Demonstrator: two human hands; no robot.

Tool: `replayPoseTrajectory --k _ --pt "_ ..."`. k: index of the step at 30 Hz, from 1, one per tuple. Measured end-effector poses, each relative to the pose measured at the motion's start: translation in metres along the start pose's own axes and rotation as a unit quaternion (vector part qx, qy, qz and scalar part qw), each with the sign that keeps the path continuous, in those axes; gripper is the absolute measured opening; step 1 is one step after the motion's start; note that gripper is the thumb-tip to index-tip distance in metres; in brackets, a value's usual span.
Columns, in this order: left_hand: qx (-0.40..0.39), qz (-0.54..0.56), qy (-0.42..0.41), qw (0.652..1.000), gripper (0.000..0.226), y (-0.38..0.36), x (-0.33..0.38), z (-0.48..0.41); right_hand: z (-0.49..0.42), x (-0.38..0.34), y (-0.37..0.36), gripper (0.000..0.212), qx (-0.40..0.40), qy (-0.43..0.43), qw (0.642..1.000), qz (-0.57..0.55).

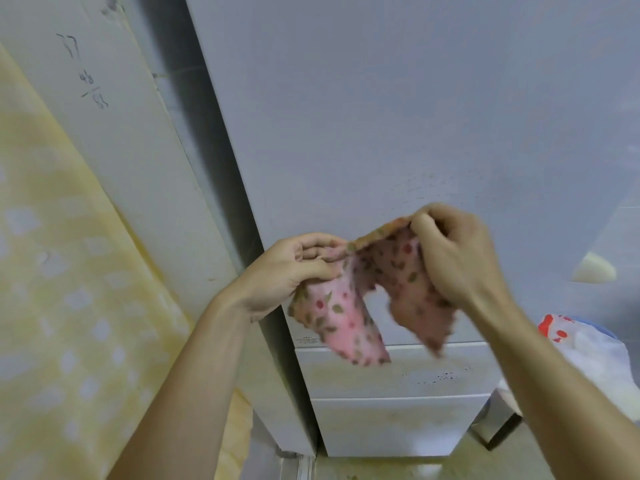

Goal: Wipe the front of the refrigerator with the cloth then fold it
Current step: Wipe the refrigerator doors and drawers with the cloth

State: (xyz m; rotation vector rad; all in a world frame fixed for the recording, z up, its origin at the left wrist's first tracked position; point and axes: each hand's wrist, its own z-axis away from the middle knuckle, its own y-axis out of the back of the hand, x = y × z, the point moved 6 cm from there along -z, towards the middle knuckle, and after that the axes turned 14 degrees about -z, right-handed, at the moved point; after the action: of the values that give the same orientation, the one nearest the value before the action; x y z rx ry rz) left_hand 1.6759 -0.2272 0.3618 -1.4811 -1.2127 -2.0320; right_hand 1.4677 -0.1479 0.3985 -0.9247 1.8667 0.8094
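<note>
The cloth (346,317) is held in the air just in front of the refrigerator (381,116). Its upper edge is pinched at one end by the left hand (298,268) and at the other by the right hand (453,258), both with curled fingers, and two loose flaps hang down. It is judged to be light, thin and very soft, so it is best taken at the corners and pulled flat for folding. A small label (306,340) low on the refrigerator cannot be read. Left of the refrigerator, handwritten numbers (86,71) are seen, perhaps 77 and 48 over 55. Right of the refrigerator, a plastic bag (568,337) carries unreadable red print.
</note>
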Motion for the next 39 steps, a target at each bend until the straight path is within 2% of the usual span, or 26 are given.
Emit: replayPoseTrajectory --k 2,4,6,9,11,12,13,14,15,17,19,20,22,24,26,27,30,32,34,37,39 --pt "-0.058 -0.034 0.016 0.998 0.047 -0.002 0.004 0.007 -0.009 -0.019 0.004 0.022 -0.080 0.017 0.996 0.044" --pt "-0.114 -0.065 0.014 0.991 0.037 -0.009 0.013 0.015 -0.012 -0.034 -0.002 0.019 -0.181 0.010 0.979 0.089" --pt "-0.142 -0.092 0.010 0.985 0.026 -0.016 0.020 0.018 -0.017 -0.039 -0.008 0.016 -0.224 0.014 0.968 0.110" --pt "-0.127 -0.056 -0.007 0.990 0.021 -0.022 0.025 0.017 -0.022 -0.033 -0.014 0.010 -0.191 0.071 0.969 0.142" --pt "-0.091 0.034 -0.018 0.995 0.020 -0.021 0.024 0.014 -0.014 -0.029 -0.010 0.014 -0.113 0.131 0.973 0.153" --pt "-0.076 0.078 -0.021 0.994 0.018 -0.021 0.024 0.014 -0.008 -0.027 -0.003 0.025 -0.059 0.142 0.977 0.148" --pt "-0.063 0.106 -0.024 0.992 0.019 -0.021 0.024 0.013 -0.003 -0.023 0.006 0.044 -0.021 0.118 0.981 0.150" --pt "-0.047 0.118 -0.022 0.992 0.020 -0.020 0.024 0.012 0.002 -0.018 0.009 0.064 -0.017 0.060 0.984 0.168" --pt "-0.028 0.122 -0.020 0.992 0.021 -0.019 0.025 0.012 0.010 -0.010 0.009 0.081 -0.049 -0.017 0.979 0.195" --pt "0.016 0.149 -0.007 0.989 0.022 -0.017 0.026 0.011 0.025 0.015 0.001 0.100 -0.140 -0.143 0.959 0.201" --pt "0.045 0.186 0.003 0.982 0.023 -0.017 0.029 0.011 0.039 0.029 -0.009 0.109 -0.203 -0.217 0.951 0.083" --pt "0.051 0.195 0.002 0.979 0.025 -0.017 0.030 0.011 0.044 0.032 -0.015 0.106 -0.214 -0.242 0.946 -0.020" --pt "0.058 0.186 -0.007 0.981 0.029 -0.019 0.035 0.014 0.049 0.030 -0.025 0.078 -0.200 -0.266 0.915 -0.226" --pt "0.079 0.154 -0.007 0.985 0.029 -0.016 0.037 0.017 0.044 0.025 -0.025 0.046 -0.165 -0.224 0.919 -0.279" --pt "0.115 0.080 0.003 0.990 0.028 -0.010 0.037 0.024 0.040 0.024 -0.019 0.022 -0.107 -0.183 0.945 -0.248" --pt "0.136 0.034 0.005 0.990 0.028 -0.006 0.038 0.027 0.039 0.024 -0.015 0.021 -0.069 -0.173 0.958 -0.218" --pt "0.207 -0.021 0.007 0.978 0.023 0.003 0.033 0.032 0.038 0.022 -0.005 0.049 0.028 -0.135 0.980 -0.146" --pt "0.242 -0.022 0.028 0.970 0.032 0.006 0.027 0.033 0.038 0.015 -0.006 0.053 0.021 -0.070 0.990 -0.124" --pt "0.255 -0.004 0.025 0.967 0.039 0.011 0.022 0.034 0.036 0.010 -0.013 0.046 -0.037 -0.036 0.993 -0.106" --pt "0.198 0.018 -0.024 0.980 0.052 0.019 0.023 0.034 0.033 0.015 -0.021 0.040 -0.106 -0.037 0.991 -0.067" --pt "0.167 -0.055 -0.035 0.984 0.048 0.023 0.025 0.036 0.030 0.019 -0.020 0.024 -0.073 0.016 0.997 0.031"
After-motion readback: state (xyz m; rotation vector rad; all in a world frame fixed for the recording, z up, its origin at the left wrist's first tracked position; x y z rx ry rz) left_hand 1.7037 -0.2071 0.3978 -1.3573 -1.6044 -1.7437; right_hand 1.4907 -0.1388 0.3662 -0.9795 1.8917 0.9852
